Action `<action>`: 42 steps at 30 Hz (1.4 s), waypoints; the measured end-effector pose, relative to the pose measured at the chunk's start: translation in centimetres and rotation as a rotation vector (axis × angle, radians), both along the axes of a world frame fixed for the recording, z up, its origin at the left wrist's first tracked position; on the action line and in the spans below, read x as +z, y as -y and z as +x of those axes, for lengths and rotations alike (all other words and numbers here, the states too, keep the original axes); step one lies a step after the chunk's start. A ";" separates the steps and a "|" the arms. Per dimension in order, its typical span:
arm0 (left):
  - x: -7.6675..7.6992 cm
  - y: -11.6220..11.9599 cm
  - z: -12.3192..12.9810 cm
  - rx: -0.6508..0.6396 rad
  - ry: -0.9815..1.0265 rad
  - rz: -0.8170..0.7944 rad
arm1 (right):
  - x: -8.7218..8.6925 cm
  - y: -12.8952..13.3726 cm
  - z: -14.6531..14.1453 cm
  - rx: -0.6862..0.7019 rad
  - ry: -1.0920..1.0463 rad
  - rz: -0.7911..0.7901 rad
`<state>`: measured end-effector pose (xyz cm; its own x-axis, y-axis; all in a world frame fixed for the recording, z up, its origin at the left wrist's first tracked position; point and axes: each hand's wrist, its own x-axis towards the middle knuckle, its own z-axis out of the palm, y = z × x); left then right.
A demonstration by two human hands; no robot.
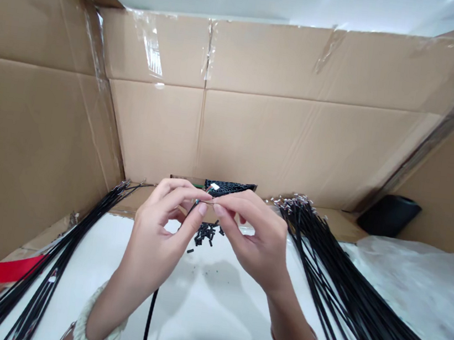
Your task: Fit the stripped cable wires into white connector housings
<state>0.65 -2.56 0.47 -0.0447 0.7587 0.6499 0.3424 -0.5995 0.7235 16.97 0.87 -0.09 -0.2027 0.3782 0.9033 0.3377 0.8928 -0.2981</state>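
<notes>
A thin black insulated wire (193, 208), judged light, limp and best gripped near its end, was pinched there by the left hand (156, 227) and right hand (253, 240), brought together above the white desk (207, 323).

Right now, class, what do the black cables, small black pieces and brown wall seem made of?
The black cables look like plastic-sheathed wire: smooth, glossy. The small black pieces seem matt plastic, though too small to be sure. The brown wall looks like cardboard, with fold lines and shiny tape.
</notes>
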 end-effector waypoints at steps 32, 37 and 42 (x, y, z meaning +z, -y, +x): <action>-0.2 -0.1 0.3 0.095 -0.238 0.173 | 0.1 -1.2 0.6 0.444 -0.249 -0.894; -0.5 -0.1 0.7 0.090 -0.347 0.271 | 0.3 -1.2 1.1 0.460 -0.262 -0.934; -0.8 -0.2 0.7 0.139 -0.435 0.322 | 0.5 -0.9 1.9 0.450 -0.225 -0.942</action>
<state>1.32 -2.38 -0.32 0.1941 0.5253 0.8285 0.6601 -0.6947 0.2859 18.84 1.78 0.43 -0.3627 0.8753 0.3198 -0.1147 0.2987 -0.9474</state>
